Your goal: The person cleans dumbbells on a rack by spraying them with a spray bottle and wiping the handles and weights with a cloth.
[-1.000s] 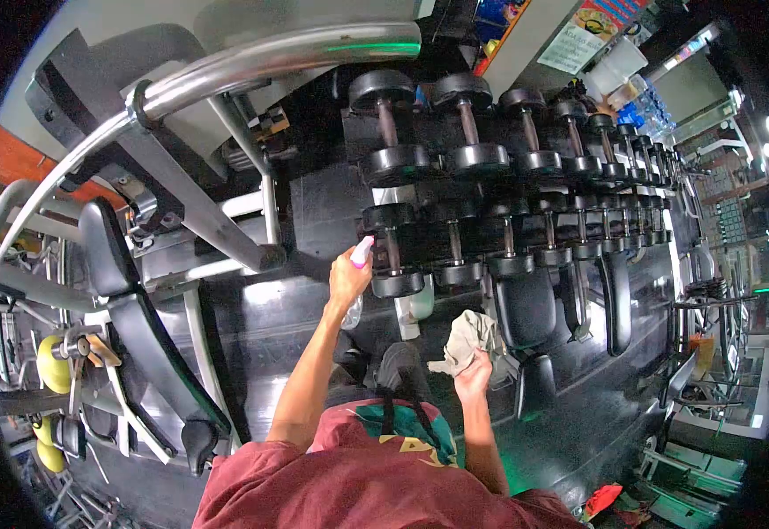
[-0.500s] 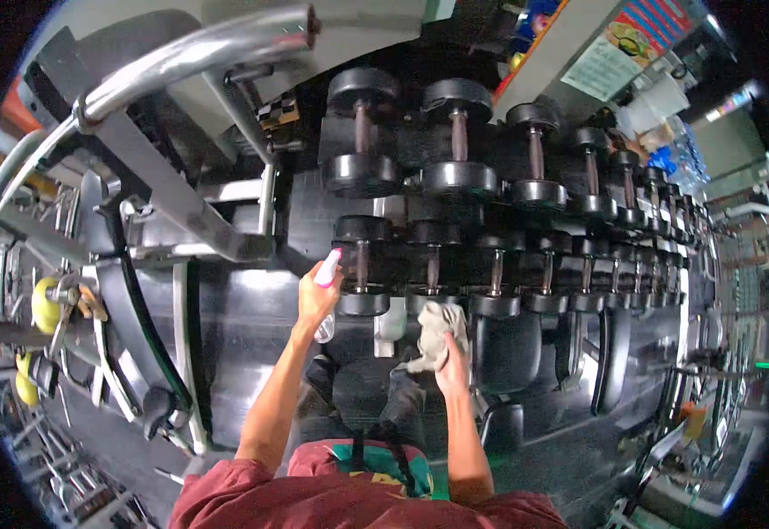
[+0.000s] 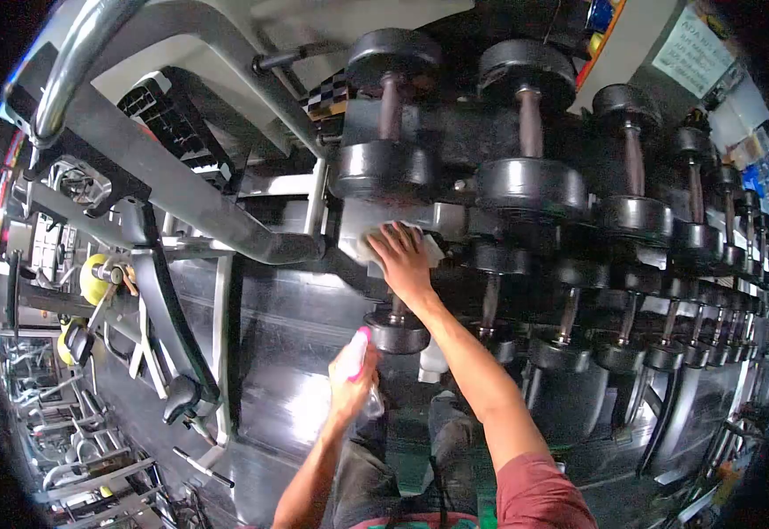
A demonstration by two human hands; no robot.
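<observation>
Pale grey wiping cloth [image 3: 365, 245], lying bunched on the grey steel rail of the dumbbell rack [image 3: 457, 217], pinned under the person's right hand [image 3: 402, 257]. The grip here is open: palm down, fingers spread flat across the fabric, pressing rather than pinching. Only the cloth's edges show on either side of the hand.

Left hand [image 3: 347, 381], held lower and nearer the body, well apart from the rack. Its grip is closed around a clear plastic spray bottle with a pink nozzle [image 3: 359, 346], which is upright with the nozzle pointing toward the rack.

Just above the cloth rests the large black round-headed dumbbell [image 3: 376, 167] of the upper tier. Just below the right wrist sits a smaller black dumbbell [image 3: 396, 333] of the lower tier. Further pairs run off to the right on both tiers. A glossy black floor [image 3: 279, 309] lies beneath, and a curved chrome machine bar [image 3: 76, 53] crosses the upper left.

The step in hand appears to be wiping the rail. To do it well, a flat palm should spread the pressure evenly. Strokes are best run along the rail and not across it, so that the fingers stay clear of the dumbbell heads. The cloth should be refolded once a face is soiled. The bottle is best held away from the rack while wiping.
</observation>
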